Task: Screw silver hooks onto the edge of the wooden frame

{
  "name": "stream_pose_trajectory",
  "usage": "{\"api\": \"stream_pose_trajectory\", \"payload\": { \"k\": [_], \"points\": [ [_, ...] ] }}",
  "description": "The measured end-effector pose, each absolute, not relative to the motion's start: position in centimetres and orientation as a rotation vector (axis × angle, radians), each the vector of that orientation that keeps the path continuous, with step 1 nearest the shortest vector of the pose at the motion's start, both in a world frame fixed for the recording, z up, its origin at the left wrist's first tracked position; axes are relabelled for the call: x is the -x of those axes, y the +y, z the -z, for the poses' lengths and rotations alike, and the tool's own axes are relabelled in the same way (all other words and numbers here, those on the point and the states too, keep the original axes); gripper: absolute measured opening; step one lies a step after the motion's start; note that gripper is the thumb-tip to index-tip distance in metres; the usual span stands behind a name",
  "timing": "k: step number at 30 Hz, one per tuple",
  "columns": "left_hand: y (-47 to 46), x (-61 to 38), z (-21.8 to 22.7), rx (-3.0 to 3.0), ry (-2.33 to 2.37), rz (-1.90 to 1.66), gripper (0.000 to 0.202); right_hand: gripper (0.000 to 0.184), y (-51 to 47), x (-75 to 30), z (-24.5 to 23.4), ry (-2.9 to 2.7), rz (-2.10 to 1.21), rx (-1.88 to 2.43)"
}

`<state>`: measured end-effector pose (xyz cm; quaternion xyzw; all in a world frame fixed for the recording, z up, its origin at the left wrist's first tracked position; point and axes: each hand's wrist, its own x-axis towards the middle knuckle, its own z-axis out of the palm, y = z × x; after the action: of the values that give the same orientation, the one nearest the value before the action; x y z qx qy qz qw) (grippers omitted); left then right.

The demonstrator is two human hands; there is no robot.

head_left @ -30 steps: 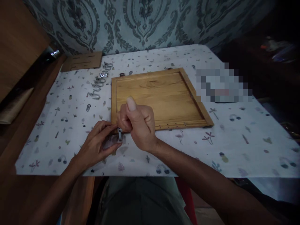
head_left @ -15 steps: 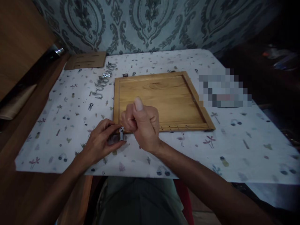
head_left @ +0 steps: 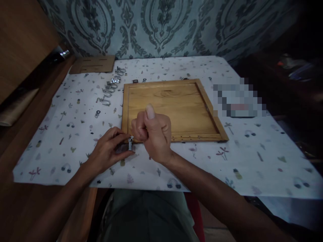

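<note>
My left hand [head_left: 107, 146] pinches a small shiny metal piece [head_left: 130, 143] between thumb and fingers. That piece stands at the near left corner of a framed wooden panel [head_left: 166, 104], which lies on the table. Above the panel's near edge, just right of the metal piece, my right hand [head_left: 153, 132] is closed, with its thumb on top of the curled fingers. Whatever may be inside that fist is hidden. Several metal ring-like pieces [head_left: 109, 88] lie in a row beyond my left hand.
A patterned white cloth [head_left: 141, 174] covers the table. Brown cardboard [head_left: 92, 64] lies at the back left. To the panel's right is a blurred-out object [head_left: 238, 101]. A small dark ring-like item [head_left: 97, 114] sits left of the panel. A patterned wall [head_left: 161, 27] stands behind the table.
The view has shifted slightly. Both hands keep nearly the same pose, with the metal piece still in the left hand and the right hand still closed.
</note>
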<state>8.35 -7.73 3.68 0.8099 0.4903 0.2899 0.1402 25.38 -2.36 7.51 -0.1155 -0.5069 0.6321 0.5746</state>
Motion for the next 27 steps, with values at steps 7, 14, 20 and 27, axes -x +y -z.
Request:
{"api": "stream_pose_trajectory", "payload": {
  "k": [7, 14, 20, 27],
  "points": [
    [-7.8, -8.2, -3.5, -2.344, 1.392, -0.837, 0.043, 0.071, -1.8, -26.6, -10.4, -0.972, -1.485, 0.352],
    [-7.6, -8.1, -3.3, -2.345, 1.398, -0.844, 0.041, 0.069, -1.6, -26.7, -10.1, -0.975, -1.528, 0.441],
    [-7.6, -8.1, -3.2, -2.320, 1.396, -0.867, 0.041, 0.068, -1.4, -26.2, -9.5, -0.967, -1.497, 0.410],
    [-7.6, -8.2, -3.5, -2.335, 1.386, -0.866, 0.042, 0.067, -1.3, -26.1, -9.4, -0.974, -1.493, 0.426]
  ]
}}
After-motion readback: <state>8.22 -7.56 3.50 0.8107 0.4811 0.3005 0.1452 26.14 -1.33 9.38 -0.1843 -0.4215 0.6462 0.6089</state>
